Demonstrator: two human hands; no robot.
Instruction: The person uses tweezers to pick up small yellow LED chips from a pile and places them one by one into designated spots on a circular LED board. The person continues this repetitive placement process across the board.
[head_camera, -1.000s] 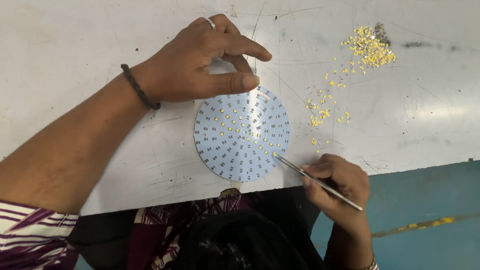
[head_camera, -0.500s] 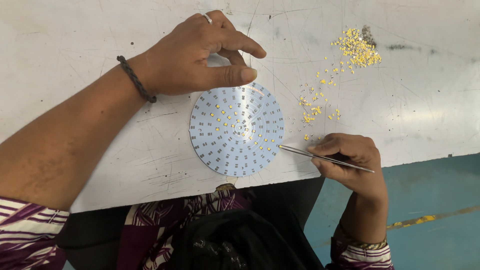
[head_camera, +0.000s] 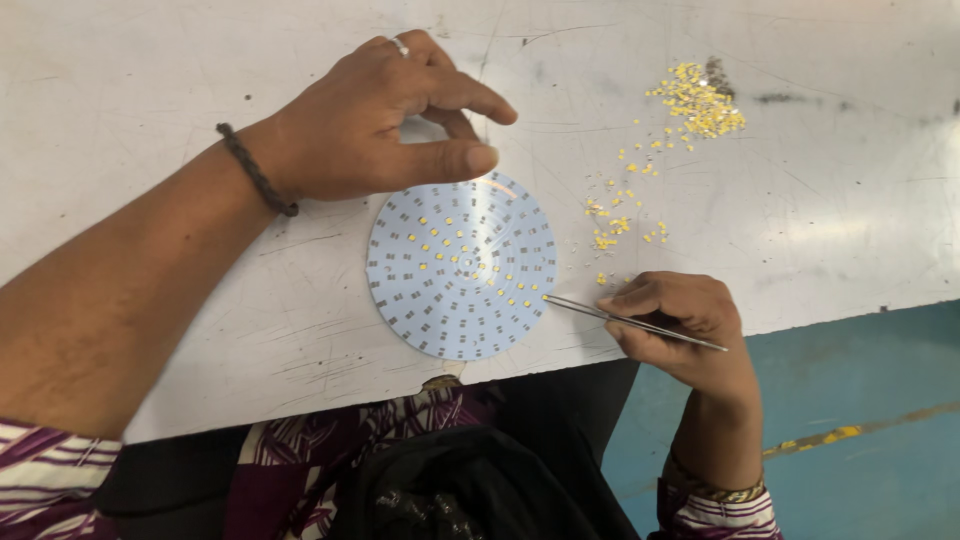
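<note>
Our right hand (head_camera: 690, 325) fingers pinch thin silver metal tweezers (head_camera: 630, 320), tip at the right rim of the round white LED board (head_camera: 460, 268) mid-bench; our left hand (head_camera: 385, 120), fingers curled, thumb pressing its far edge; we judge steady pressure keeps placement accurate; loose small yellow chips (head_camera: 695, 100) lie far right.

I see round pale-blue board (head_camera: 460, 265) flat under my left thumb tip, part-filled with yellow chips; thin metal tweezers (head_camera: 630, 321) pinched in right fingers, tip at board's edge.
</note>
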